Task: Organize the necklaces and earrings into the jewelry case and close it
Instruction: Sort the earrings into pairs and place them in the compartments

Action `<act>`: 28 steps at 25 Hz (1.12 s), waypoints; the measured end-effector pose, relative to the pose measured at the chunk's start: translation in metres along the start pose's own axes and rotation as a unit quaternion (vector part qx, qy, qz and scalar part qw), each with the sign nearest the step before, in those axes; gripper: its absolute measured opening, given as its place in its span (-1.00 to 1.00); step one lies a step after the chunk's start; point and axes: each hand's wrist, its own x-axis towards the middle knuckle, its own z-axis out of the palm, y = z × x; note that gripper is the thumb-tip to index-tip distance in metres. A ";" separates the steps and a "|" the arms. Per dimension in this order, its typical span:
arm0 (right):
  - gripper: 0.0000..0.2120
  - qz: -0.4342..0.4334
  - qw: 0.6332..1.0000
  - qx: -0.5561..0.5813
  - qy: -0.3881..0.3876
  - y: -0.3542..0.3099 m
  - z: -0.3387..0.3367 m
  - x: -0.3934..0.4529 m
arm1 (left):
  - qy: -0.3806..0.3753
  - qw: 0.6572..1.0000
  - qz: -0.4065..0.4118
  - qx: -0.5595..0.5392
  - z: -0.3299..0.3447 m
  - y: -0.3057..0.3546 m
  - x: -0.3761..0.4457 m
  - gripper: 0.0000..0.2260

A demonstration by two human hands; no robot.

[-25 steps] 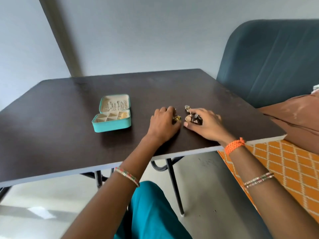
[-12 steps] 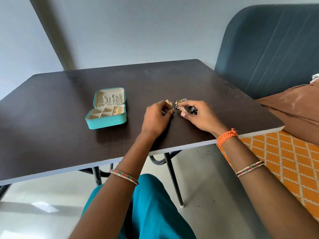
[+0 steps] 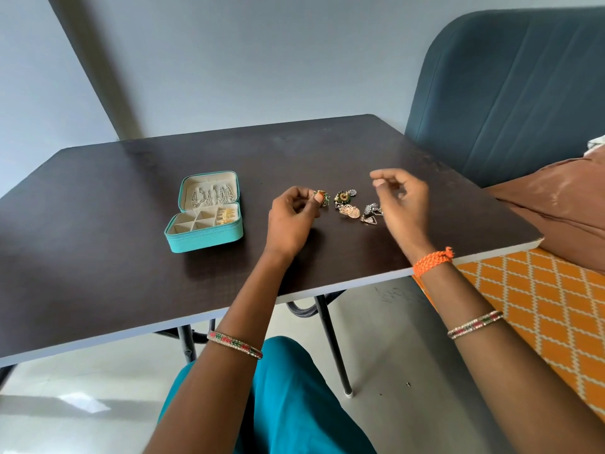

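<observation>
- Centrally, a teal jewelry case (image 3: 204,235) lies open on a dark brown table (image 3: 98,257), and every place below is given from this case.
- Its lid, on the far side, is lined in cream and holds several thin silvery necklaces (image 3: 212,196) hanging in a row.
- Its near half is split by cream dividers into small compartments; gold pieces (image 3: 226,216) sit in the right-hand one, and the others look empty.
- Right of the case, well apart from it, the left hand (image 3: 291,221) pinches a small green and gold earring (image 3: 322,196) between thumb and fingertips, just above the table.
- Further right, a loose pile of earrings (image 3: 357,208) rests on the table: a dark green and gold round one, a pale rose-gold filigree one, and silvery ones including a triangle shape.
- Furthest right, the right hand (image 3: 401,204) is raised above the pile, blurred, fingers loosely curled with thumb near forefinger; I cannot tell if it holds anything.
- Handling, as a judgement: each earring looks light, stiff and metallic, with fine ornate edges and probably thin hooks or posts that may bend or snag on each other.
- A pinch on the solid decorated body seems safest, lifting 1 piece at a time so none tangle.
- The case looks like a firm shell with a stitched, leather-like skin and soft lining; closing it likely means folding the lid over by its far edge.
- Behind the table stands a blue-grey padded chair (image 3: 510,93).
</observation>
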 end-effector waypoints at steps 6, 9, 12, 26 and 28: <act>-0.82 -0.126 0.984 -0.073 -0.098 -0.025 0.019 -0.031 | -0.055 0.996 0.031 -0.064 -0.001 0.008 -0.007 -0.86; -0.85 -0.086 0.992 -0.009 -0.087 -0.022 0.019 -0.032 | -0.062 0.996 0.017 -0.062 -0.004 0.007 -0.007 -0.91; -0.80 -0.071 0.992 0.022 -0.098 -0.021 0.018 -0.030 | -0.074 0.995 0.024 -0.060 -0.002 0.007 -0.010 -0.91; -0.77 -0.027 0.912 -0.305 -0.272 -0.017 0.013 0.055 | 0.092 0.991 -0.042 -0.085 0.001 -0.005 0.006 -0.90; -0.78 -0.056 0.855 -0.387 -0.342 -0.026 0.018 0.060 | 0.086 0.993 -0.038 -0.078 0.001 -0.005 0.006 -0.92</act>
